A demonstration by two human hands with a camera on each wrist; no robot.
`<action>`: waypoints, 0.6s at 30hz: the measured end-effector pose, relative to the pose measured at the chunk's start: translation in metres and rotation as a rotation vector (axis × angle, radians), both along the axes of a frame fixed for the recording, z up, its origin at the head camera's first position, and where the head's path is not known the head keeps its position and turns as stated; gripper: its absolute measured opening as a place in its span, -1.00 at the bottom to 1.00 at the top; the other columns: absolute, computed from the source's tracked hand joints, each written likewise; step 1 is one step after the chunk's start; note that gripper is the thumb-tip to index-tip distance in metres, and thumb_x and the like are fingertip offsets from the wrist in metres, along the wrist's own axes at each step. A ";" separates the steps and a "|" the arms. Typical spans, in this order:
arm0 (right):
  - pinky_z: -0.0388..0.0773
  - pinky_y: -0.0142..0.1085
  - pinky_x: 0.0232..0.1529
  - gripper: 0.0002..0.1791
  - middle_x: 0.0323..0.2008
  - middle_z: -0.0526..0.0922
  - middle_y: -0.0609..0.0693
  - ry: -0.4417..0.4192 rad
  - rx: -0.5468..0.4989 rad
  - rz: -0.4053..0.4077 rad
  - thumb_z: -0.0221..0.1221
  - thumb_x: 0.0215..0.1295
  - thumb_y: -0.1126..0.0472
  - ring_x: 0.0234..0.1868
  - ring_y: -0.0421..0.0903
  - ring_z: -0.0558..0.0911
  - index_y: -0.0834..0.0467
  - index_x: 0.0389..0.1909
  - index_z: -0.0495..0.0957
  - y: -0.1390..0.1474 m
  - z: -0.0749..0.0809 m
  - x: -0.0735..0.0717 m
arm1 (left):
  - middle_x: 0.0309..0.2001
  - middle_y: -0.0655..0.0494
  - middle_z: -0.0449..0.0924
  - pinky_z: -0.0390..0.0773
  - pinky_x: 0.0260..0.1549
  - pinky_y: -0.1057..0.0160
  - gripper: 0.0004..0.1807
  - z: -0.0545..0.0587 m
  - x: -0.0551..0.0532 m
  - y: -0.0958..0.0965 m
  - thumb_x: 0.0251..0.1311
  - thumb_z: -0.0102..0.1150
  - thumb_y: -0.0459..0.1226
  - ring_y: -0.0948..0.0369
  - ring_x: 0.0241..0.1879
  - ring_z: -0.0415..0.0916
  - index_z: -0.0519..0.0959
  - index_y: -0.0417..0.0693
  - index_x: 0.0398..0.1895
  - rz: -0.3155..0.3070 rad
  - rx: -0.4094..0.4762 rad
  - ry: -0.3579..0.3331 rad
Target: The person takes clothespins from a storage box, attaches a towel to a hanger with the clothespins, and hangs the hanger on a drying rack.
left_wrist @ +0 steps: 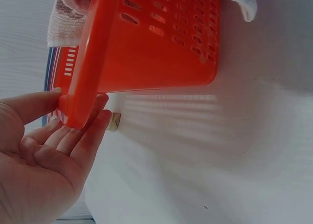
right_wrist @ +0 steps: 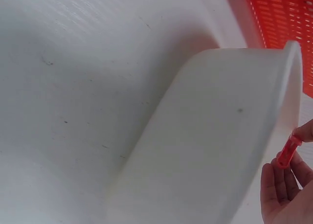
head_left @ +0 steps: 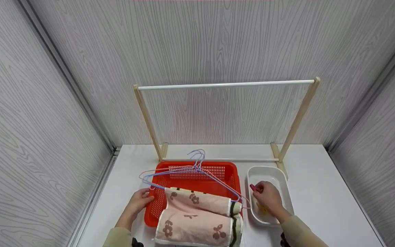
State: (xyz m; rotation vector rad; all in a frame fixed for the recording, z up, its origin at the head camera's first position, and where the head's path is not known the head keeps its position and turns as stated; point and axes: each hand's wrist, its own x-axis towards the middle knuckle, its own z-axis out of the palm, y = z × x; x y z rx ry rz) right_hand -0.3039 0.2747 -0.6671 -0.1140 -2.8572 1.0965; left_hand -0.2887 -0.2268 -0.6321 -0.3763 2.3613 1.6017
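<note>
One right grip (head_left: pixel 268 197) pinches one red clip (right_wrist: pixel 287 153); one left grip (head_left: pixel 138 202) holds one basket (left_wrist: pixel 151 62).

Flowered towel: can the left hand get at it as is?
Probably yes: the left hand is close beside the towel, whose near part lies uncovered. The hand would likely have to release the red basket's rim first.

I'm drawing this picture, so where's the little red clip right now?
In the head view, right of centre: the right hand pinches the red clip over the white tub, just right of the red basket.
</note>
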 end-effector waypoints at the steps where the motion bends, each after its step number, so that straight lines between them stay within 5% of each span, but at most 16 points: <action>1: 0.57 -0.16 -0.18 -0.81 -0.35 0.70 0.07 0.004 0.002 0.002 0.39 0.15 0.24 -0.32 -0.06 0.58 0.25 -0.24 0.70 0.000 0.002 0.000 | 0.37 -0.52 0.45 0.62 0.26 -0.07 -0.39 0.001 0.000 0.000 0.51 0.17 -0.35 -0.26 0.33 0.56 0.27 -0.52 0.48 -0.001 -0.003 0.001; 18: 0.57 -0.17 -0.20 -0.85 -0.37 0.71 0.05 0.116 0.009 0.051 0.37 0.10 0.30 -0.34 -0.08 0.59 0.21 -0.28 0.72 -0.002 0.020 0.013 | 0.42 -0.57 0.36 0.45 0.39 -0.23 -0.39 0.003 0.002 0.003 0.51 0.13 -0.37 -0.38 0.44 0.38 0.24 -0.57 0.47 -0.007 -0.059 0.021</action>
